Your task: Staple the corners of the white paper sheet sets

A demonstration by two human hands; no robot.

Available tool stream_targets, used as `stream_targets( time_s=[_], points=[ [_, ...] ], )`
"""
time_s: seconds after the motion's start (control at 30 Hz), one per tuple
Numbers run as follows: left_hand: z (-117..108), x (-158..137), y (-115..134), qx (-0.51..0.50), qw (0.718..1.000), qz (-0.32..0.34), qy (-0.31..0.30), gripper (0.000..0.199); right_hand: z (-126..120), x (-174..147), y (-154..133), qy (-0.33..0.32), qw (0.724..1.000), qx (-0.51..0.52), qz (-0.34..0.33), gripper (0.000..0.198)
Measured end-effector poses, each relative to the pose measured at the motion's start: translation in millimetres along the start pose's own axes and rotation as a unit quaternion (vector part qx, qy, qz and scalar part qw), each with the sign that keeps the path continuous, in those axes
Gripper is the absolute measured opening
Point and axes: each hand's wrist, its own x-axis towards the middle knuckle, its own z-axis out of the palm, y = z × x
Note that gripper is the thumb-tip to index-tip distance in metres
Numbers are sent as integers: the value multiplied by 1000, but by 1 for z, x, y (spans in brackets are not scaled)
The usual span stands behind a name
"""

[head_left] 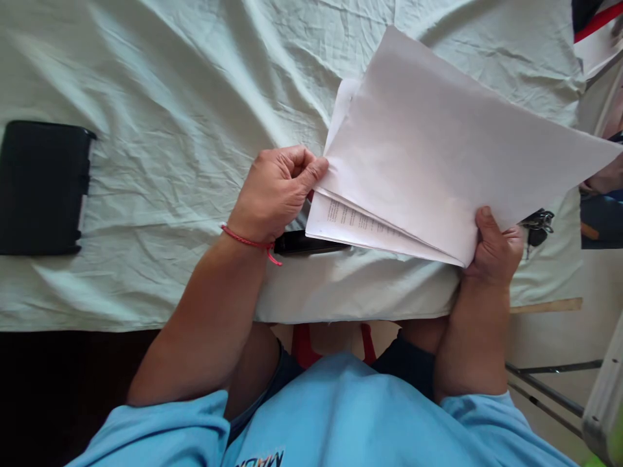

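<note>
Several sheets of paper are held up above the cloth-covered table, fanned slightly apart. The top sheet shows a blank side, while printed lines are visible on a sheet beneath it. My left hand, with a red cord round the wrist, pinches the left edge of the papers between thumb and fingers. At their lower right corner my right hand grips them, thumb on top and the other fingers mostly hidden underneath. A dark phone-like object lies partly covered by the papers and my left wrist.
A black tablet-like case lies on the pale green tablecloth at the left. Keys rest just right of my right hand. Part of another person shows at the right edge, near a metal frame.
</note>
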Motion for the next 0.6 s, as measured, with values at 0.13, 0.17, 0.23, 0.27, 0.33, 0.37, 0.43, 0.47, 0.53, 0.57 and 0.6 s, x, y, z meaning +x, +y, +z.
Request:
stream_targets(
  time_s=[0.13, 0.17, 0.23, 0.27, 0.33, 0.37, 0.43, 0.47, 0.53, 0.57, 0.6],
  points=[
    [1, 1, -1, -9, 1000, -4, 10, 47, 1, -1, 0, 4, 1000, 1, 4, 48],
    [2, 2, -2, -13, 1000, 0, 11, 47, 1, -1, 0, 2, 1000, -1, 3, 46],
    [3, 3, -2, -19, 1000, 14, 9, 45, 1, -1, 0, -6, 1000, -1, 1, 44],
    [3, 3, -2, -19, 1000, 19, 7, 44, 1, -1, 0, -12, 1000, 0, 1, 43],
    [2, 3, -2, -12, 1000, 19, 6, 44, 1, -2, -1, -16, 1000, 2, 1, 43],
    [2, 3, -2, -8, 1000, 16, 9, 45, 1, -2, -1, -15, 1000, 1, 3, 42],
    [1, 2, -1, -2, 1000, 8, 17, 49, 2, -4, -2, -10, 1000, -2, 6, 43],
    [1, 2, -2, 1, 1000, 6, 21, 51, 2, -4, -3, -7, 1000, -3, 6, 43],
    [1, 1, -2, 5, 1000, 6, 30, 56, 3, -5, -3, -5, 1000, -6, 4, 44],
    [1, 1, -2, 6, 999, 6, 34, 58, 3, -5, -3, -5, 1000, -7, 2, 44],
    [1, 1, -2, 6, 999, 5, 38, 60, 3, -5, -3, -6, 1000, -8, 1, 44]
  ],
)
